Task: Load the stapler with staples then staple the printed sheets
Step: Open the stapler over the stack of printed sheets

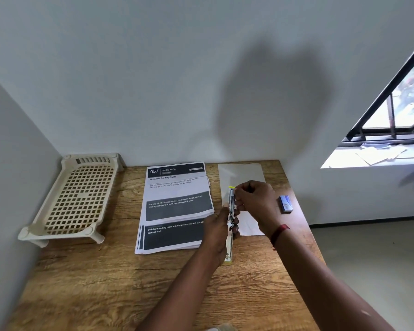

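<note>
Wooden desk (105, 295) fills a white-walled corner, window (397, 111) at right.

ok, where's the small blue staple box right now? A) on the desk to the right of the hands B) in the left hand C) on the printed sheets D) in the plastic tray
A: the blue staple box lies on the bare desk just right of the right hand, apart from the printed sheets and the tray.

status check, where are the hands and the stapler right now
Left hand steadies the opened stapler; right hand pinches at its top end. Printed sheets unstapled beside it. Staple box lies apart, nothing in the way.
</note>
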